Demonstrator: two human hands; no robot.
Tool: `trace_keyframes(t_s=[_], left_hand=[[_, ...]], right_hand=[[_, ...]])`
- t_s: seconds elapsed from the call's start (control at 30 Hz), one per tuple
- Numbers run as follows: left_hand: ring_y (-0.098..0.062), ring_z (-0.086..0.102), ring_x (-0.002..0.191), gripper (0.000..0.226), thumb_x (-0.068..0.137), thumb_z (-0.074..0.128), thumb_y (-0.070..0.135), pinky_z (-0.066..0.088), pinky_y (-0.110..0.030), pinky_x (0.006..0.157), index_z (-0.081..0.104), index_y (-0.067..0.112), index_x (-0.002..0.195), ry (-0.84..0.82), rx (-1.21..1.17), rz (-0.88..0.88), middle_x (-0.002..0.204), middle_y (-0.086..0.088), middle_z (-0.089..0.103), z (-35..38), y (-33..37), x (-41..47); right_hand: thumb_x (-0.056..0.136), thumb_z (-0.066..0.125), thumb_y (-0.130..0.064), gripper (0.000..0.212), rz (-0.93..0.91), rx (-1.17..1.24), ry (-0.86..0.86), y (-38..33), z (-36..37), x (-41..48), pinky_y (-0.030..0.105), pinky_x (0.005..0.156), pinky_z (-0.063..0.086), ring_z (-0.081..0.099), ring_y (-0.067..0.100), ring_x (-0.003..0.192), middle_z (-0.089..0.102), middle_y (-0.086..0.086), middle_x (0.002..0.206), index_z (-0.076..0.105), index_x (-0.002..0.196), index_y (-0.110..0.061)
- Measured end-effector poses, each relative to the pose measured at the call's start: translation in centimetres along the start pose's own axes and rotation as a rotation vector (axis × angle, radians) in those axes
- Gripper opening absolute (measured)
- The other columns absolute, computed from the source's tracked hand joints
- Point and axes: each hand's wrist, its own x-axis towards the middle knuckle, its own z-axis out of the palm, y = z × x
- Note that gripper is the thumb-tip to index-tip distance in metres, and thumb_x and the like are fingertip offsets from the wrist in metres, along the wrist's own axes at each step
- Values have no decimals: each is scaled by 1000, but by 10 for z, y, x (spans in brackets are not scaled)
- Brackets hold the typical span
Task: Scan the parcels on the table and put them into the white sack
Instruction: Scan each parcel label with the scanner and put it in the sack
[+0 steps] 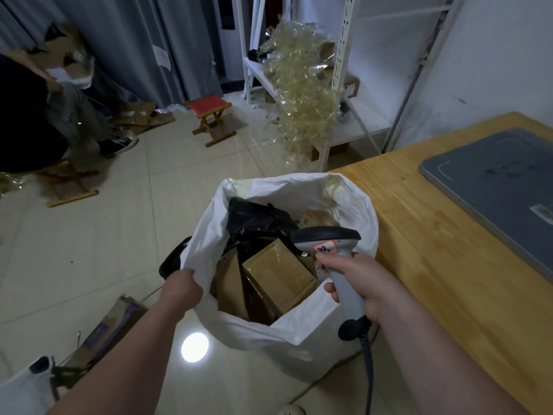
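Note:
The white sack (302, 330) stands open on the floor beside the wooden table (434, 235). Inside it lie brown cardboard parcels (276, 274) and a black plastic parcel (254, 218). My left hand (182, 290) grips the sack's left rim and holds the mouth open. My right hand (356, 283) grips a grey handheld barcode scanner (338, 259) over the sack's right side, its black head pointing left over the parcels. The scanner's cable hangs down below my wrist.
A grey mat (496, 187) lies on the table. A white shelf (326, 115) draped with clear tape scraps stands behind. A red folding stool (212, 115) and flattened cardboard sit on the tiled floor. A person in dark clothes (39, 115) sits at far left.

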Motion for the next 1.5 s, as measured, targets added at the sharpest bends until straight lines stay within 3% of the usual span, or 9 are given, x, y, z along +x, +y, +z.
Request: trace_keyframes(t_s=[0.17, 0.37, 0.5, 0.67, 0.87, 1.0, 1.13, 1.27, 1.5], left_hand=[[-38, 59, 108, 68, 82, 48, -6, 52, -40, 84, 42, 15, 146, 329, -301, 118, 133, -21, 54, -40, 20, -14], [-33, 53, 116, 63, 91, 52, 4, 45, -34, 87, 30, 10, 150, 165, -15, 115, 132, -18, 52, -12, -1, -34], [-37, 54, 113, 66, 86, 54, -2, 42, -34, 79, 33, 8, 148, 288, -143, 110, 129, -21, 54, -33, 1, -29], [-36, 54, 109, 59, 88, 57, 5, 45, -36, 86, 34, 3, 142, 157, 37, 71, 128, -20, 42, -27, 6, -36], [-36, 33, 123, 45, 87, 57, 14, 42, -44, 95, 46, 20, 130, 229, 181, 85, 145, -11, 21, -29, 21, -43], [-35, 33, 130, 47, 89, 56, 24, 35, -45, 103, 48, 25, 136, 257, 272, 233, 145, -9, 34, -35, 55, -52], [-26, 56, 98, 36, 88, 55, 15, 44, -31, 75, 63, 22, 123, 228, 98, 524, 114, -6, 64, -37, 111, -70], [-28, 62, 98, 29, 89, 55, 12, 44, -31, 71, 67, 13, 116, 163, 14, 742, 98, -7, 67, -25, 184, -114], [-13, 59, 101, 36, 93, 59, 21, 43, -21, 84, 60, 22, 129, -43, -122, 1076, 114, 5, 64, 41, 297, -228]], right_hand=[[81, 77, -29, 37, -10, 47, 18, 0, 2, 0, 29, 50, 46, 58, 18, 56, 61, 12, 78, 62, 105, -5], [79, 78, -32, 46, 31, 35, 39, 5, -2, 4, 28, 49, 47, 60, 20, 59, 62, 15, 86, 62, 111, -4], [80, 77, -32, 43, 30, 38, 32, 5, 2, 4, 26, 47, 46, 60, 19, 58, 62, 14, 84, 62, 109, -4], [81, 76, -32, 42, 28, 5, 17, 3, 6, -1, 29, 51, 48, 61, 20, 62, 63, 14, 87, 62, 109, -5], [80, 77, -32, 43, 16, 12, 13, -1, 1, -7, 27, 50, 48, 62, 20, 67, 65, 13, 94, 62, 112, -6], [80, 77, -30, 39, -5, 44, 11, -6, -13, -19, 27, 52, 48, 61, 19, 66, 66, 15, 98, 65, 108, -7], [84, 73, -24, 25, -62, 132, 70, -12, -40, -44, 25, 52, 47, 58, 15, 58, 68, 11, 87, 66, 101, -6], [84, 73, -23, 21, -117, 203, 192, -8, -89, -78, 26, 52, 46, 57, 15, 55, 69, 9, 79, 68, 97, -7], [86, 72, -26, 18, -212, 341, 446, 28, -202, -171, 24, 50, 47, 57, 13, 52, 69, 5, 72, 68, 96, -11]])
